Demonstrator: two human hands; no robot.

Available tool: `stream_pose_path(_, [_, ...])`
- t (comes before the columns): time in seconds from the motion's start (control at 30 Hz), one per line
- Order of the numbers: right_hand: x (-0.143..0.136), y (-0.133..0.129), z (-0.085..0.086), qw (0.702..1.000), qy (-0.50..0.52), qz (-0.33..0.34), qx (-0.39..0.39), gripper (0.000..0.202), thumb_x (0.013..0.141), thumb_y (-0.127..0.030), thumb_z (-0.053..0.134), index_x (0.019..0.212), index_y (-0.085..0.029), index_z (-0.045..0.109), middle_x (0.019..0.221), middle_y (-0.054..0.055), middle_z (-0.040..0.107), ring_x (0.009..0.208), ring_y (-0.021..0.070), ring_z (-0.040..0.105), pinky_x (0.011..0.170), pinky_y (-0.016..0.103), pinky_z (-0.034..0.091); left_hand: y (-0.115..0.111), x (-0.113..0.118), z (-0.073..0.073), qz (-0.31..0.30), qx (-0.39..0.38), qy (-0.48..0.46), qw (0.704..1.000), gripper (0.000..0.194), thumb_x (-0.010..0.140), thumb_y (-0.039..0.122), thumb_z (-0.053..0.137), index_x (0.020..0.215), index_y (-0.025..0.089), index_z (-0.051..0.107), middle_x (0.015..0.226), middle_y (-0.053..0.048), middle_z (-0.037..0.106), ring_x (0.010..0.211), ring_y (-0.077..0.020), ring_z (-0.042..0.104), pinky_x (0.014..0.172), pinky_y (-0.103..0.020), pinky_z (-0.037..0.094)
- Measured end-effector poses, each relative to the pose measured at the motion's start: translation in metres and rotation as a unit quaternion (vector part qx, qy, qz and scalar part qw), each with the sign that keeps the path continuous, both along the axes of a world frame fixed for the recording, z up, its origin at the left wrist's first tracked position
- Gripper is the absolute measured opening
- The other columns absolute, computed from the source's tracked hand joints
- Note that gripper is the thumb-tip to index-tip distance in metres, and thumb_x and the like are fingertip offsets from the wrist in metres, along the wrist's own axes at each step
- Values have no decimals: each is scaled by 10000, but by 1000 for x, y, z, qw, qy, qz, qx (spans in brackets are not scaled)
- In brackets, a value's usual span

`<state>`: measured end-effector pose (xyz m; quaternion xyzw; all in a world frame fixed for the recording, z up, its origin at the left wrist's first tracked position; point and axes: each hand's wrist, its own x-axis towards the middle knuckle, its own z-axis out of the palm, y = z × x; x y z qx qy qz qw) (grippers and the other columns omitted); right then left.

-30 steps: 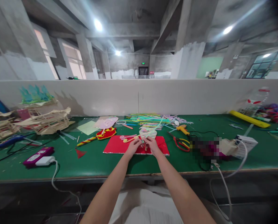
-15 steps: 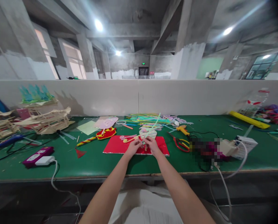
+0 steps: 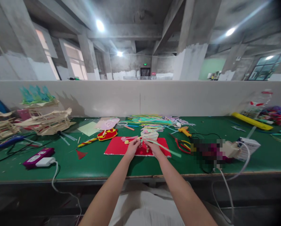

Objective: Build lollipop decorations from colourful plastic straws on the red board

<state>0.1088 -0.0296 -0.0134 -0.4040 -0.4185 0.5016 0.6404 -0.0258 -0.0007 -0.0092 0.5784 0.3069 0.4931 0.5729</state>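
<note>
Over a red board (image 3: 114, 147), my left hand (image 3: 133, 147) and my right hand (image 3: 153, 148) are close together, fingers pinched. Between them runs a pale green pipe cleaner (image 3: 170, 150), its loose end slanting down to the right past the right hand. Where the fingers meet it is coiled or bent, too small to make out. Just beyond the hands lies a pale round piece (image 3: 149, 135). A yellow round-headed piece (image 3: 126, 142) and a pink one (image 3: 123, 138) rest on the board by my left hand.
Red-handled scissors (image 3: 183, 146) and a yellow glue gun (image 3: 185, 131) lie to the right. Behind the board spread many pipe cleaners (image 3: 147, 120). To the left are a red-and-yellow fan-shaped piece (image 3: 108, 135), a purple power strip (image 3: 39, 158) and wooden stick models (image 3: 48, 122).
The pipe cleaner's free end has swung from pointing up and away to lying down toward the right. Both hands have shifted only slightly.
</note>
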Motion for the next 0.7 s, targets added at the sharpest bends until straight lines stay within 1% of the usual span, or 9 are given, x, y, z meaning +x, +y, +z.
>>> stream_pose_path(0.07, [1, 1, -1, 1000, -1, -12, -1, 268, 548, -392, 666, 597, -148, 567, 435, -51, 458, 338, 60, 386, 287, 181, 324, -1, 1, 1, -19, 9, 20, 1000, 260, 649, 393, 565, 635, 145, 489, 571, 28, 530, 530, -84, 482, 569, -215, 381])
stream_pose_path(0.13, [1, 2, -1, 1000, -3, -19, 6, 274, 561, -405, 655, 603, -150, 563, 437, -53, 449, 334, 64, 388, 275, 183, 323, -2, 2, 3, -38, 28, 46, 998, 264, 649, 395, 565, 623, 142, 493, 561, 27, 526, 525, -86, 480, 573, -219, 384])
stream_pose_path(0.27, [2, 1, 1, 1000, -4, -4, 20, 275, 577, -418, 641, 661, -166, 568, 501, -36, 510, 380, 88, 449, 292, 188, 337, -4, 4, 4, -72, 65, 90, 991, 255, 663, 387, 558, 651, 136, 518, 561, 21, 528, 572, -101, 503, 621, -232, 394])
stream_pose_path(0.4, [1, 1, 4, 999, -23, -3, 29, 250, 572, -409, 645, 632, -176, 576, 490, -28, 536, 408, 100, 473, 355, 204, 361, -7, 4, 5, -115, 74, 110, 984, 266, 672, 399, 547, 677, 133, 532, 601, 6, 552, 609, -117, 523, 658, -251, 403])
stream_pose_path(0.57, [2, 1, 5, 998, -49, -12, 32, 235, 563, -404, 648, 595, -181, 583, 467, -27, 529, 420, 99, 466, 384, 205, 355, -8, 3, 5, -122, 88, 132, 980, 268, 685, 399, 533, 671, 131, 551, 639, -13, 570, 644, -127, 529, 680, -257, 405])
stream_pose_path(0.7, [2, 0, 4, 999, -46, 5, 25, 257, 563, -420, 645, 615, -178, 577, 457, -30, 516, 380, 91, 441, 351, 205, 345, -7, 3, 4, -122, 91, 130, 980, 271, 679, 401, 538, 646, 132, 546, 626, -11, 573, 634, -127, 530, 681, -260, 405])
